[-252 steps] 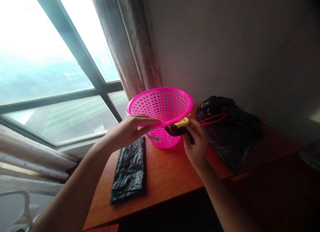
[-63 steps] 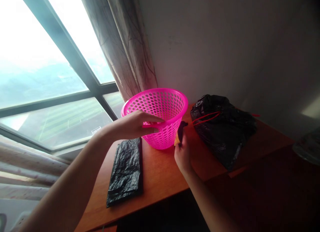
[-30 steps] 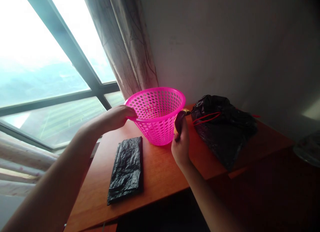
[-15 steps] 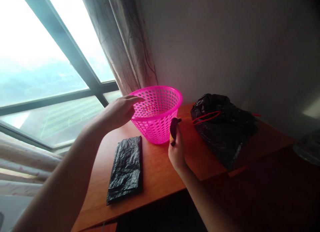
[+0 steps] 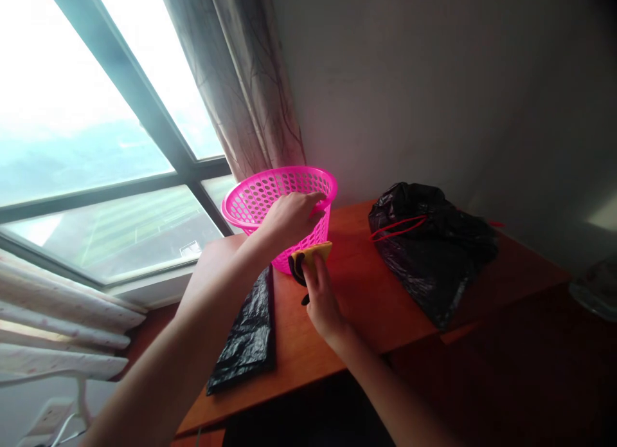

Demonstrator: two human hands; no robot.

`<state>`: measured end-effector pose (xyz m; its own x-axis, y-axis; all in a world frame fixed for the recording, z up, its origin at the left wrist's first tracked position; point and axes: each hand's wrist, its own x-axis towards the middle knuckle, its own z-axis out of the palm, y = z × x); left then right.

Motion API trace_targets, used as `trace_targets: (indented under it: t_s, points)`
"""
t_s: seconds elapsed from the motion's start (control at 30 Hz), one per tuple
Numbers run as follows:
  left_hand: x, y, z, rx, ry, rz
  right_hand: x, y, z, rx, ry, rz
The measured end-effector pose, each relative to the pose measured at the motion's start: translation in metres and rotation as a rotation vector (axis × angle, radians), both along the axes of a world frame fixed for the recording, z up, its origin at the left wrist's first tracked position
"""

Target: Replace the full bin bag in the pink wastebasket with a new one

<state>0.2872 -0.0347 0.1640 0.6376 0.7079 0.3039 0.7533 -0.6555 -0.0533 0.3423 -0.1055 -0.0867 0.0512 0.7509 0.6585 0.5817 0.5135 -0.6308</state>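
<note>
A pink perforated plastic basket (image 5: 243, 220) stands on the wooden table, leaning slightly to the left. My left hand (image 5: 295, 217) reaches across its opening and has its fingers closed around the near-right part of the rim. Just below, my right hand (image 5: 325, 305) is closed on a yellow cloth with black markings (image 5: 315, 250), held against or close to the basket's lower outer wall; I cannot tell if they touch. Under my left forearm lies a folded black plastic bag (image 5: 250, 337), partly hidden.
A full-looking black plastic bag with red drawstrings (image 5: 429, 241) rests on the table (image 5: 308, 344) to the right. The window (image 5: 96, 145) and a long curtain (image 5: 245, 74) are behind on the left. A wall socket (image 5: 48, 421) shows at lower left.
My left hand has moved right, from the basket's left rim to its right side. The basket has shifted and tipped left. My right hand has moved left, showing more of the yellow cloth.
</note>
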Motion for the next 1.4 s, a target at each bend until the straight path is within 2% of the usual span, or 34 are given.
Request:
trace_targets:
  t_s: [0.17, 0.33, 0.43, 0.53, 0.63, 0.73, 0.83, 1.0, 1.07, 1.1, 1.17, 1.23, 1.33, 1.4]
  points:
    - [-0.006, 0.002, -0.001, 0.003, -0.012, -0.02, -0.011, -0.005, -0.008, -0.071, 0.004, -0.016]
    - [-0.009, 0.001, 0.002, 0.003, -0.07, -0.047, -0.015, -0.006, 0.001, -0.031, 0.103, -0.032]
    - [-0.008, -0.001, 0.003, 0.002, -0.074, -0.044, -0.016, -0.002, 0.018, 0.014, 0.173, -0.048]
    - [-0.008, -0.002, 0.001, -0.009, -0.081, -0.068, -0.007, 0.008, 0.045, 0.105, 0.195, -0.091]
    - [-0.008, -0.003, -0.001, -0.015, -0.104, -0.094, 0.011, 0.021, 0.071, 0.208, 0.129, -0.125]
    - [-0.009, -0.003, -0.002, -0.003, -0.129, -0.096, 0.027, 0.029, 0.081, 0.245, 0.03, -0.108]
    - [-0.009, -0.003, -0.004, -0.014, -0.131, -0.117, 0.03, 0.028, 0.064, 0.187, 0.014, -0.095]
    - [-0.01, -0.007, -0.005, -0.026, -0.139, -0.148, 0.008, 0.013, 0.007, -0.04, 0.213, -0.138]
    - [-0.01, -0.01, -0.004, -0.039, -0.134, -0.158, 0.002, 0.009, -0.005, -0.116, 0.315, -0.156]
    - [-0.01, -0.012, -0.003, -0.05, -0.127, -0.162, 0.001, 0.009, -0.005, -0.142, 0.364, -0.164]
    - [-0.012, -0.014, -0.001, -0.079, -0.11, -0.183, 0.006, 0.011, 0.007, -0.145, 0.435, -0.168]
    - [-0.015, -0.016, 0.0, -0.108, -0.099, -0.221, 0.017, 0.015, 0.032, -0.078, 0.441, -0.164]
    - [-0.024, -0.018, 0.002, -0.14, -0.113, -0.292, 0.038, 0.017, 0.074, 0.066, 0.334, -0.164]
    - [-0.032, -0.018, 0.003, -0.165, -0.143, -0.345, 0.048, 0.017, 0.092, 0.142, 0.262, -0.196]
